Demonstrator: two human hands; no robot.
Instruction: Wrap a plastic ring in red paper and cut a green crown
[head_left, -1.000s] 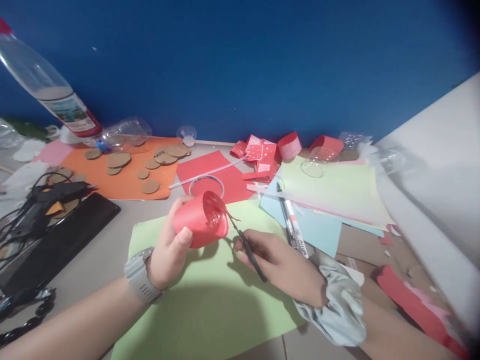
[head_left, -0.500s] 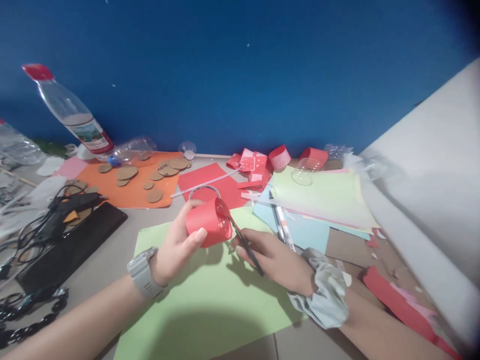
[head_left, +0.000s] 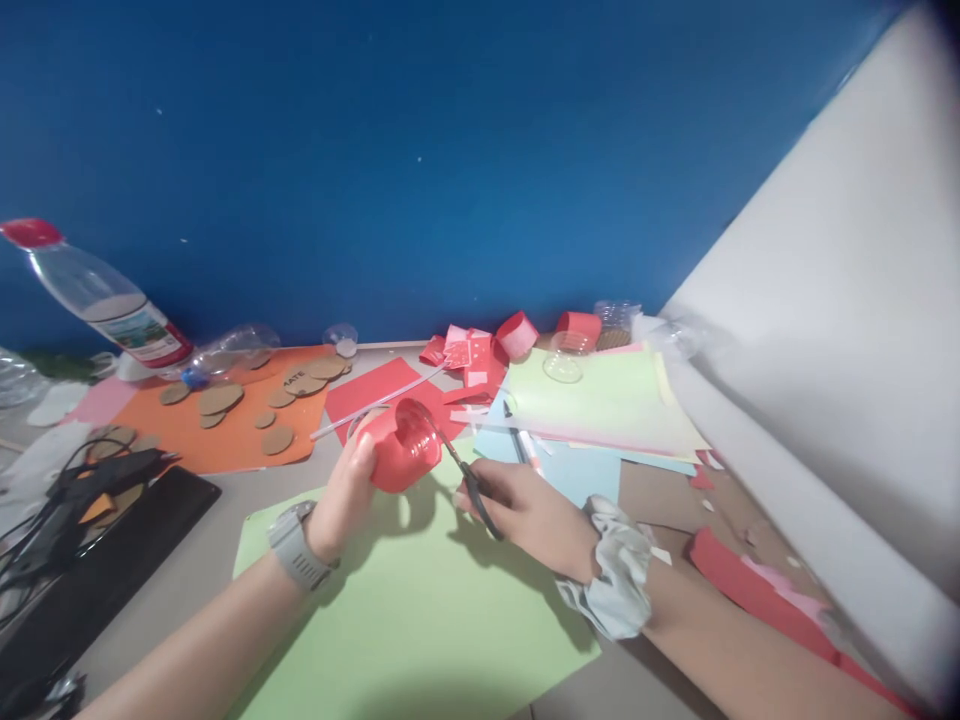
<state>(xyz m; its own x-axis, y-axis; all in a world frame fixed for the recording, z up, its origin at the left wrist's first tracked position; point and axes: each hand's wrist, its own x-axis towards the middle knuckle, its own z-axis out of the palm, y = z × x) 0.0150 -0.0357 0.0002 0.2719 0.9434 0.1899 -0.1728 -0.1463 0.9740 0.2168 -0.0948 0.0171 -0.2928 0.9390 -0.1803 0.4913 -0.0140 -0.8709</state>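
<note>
Over the light green paper sheet (head_left: 435, 620), my left hand (head_left: 346, 505) is closed around a red paper-covered plastic cup (head_left: 394, 458). The cup is tilted, its open mouth facing right, and clear shiny plastic shows inside the rim. My right hand (head_left: 529, 510) grips black-handled scissors (head_left: 474, 488) to the right of the cup. The scissor blades reach up to the cup's rim; whether they are closed on it I cannot tell. Part of a clear ring-like piece (head_left: 360, 420) shows behind my left hand.
A red-capped bottle (head_left: 112, 300) leans at the back left. Cardboard discs (head_left: 221, 400) lie on orange paper (head_left: 172, 440). Red paper rings (head_left: 517, 335) stand along the blue wall (head_left: 450, 150). Left are a black box (head_left: 112, 570) and cables; right, red scraps (head_left: 750, 590) and a white panel (head_left: 847, 250).
The view has shifted, so the table's things sit lower and further left. The cup is turned with its mouth more toward me, and the scissors stay at its rim.
</note>
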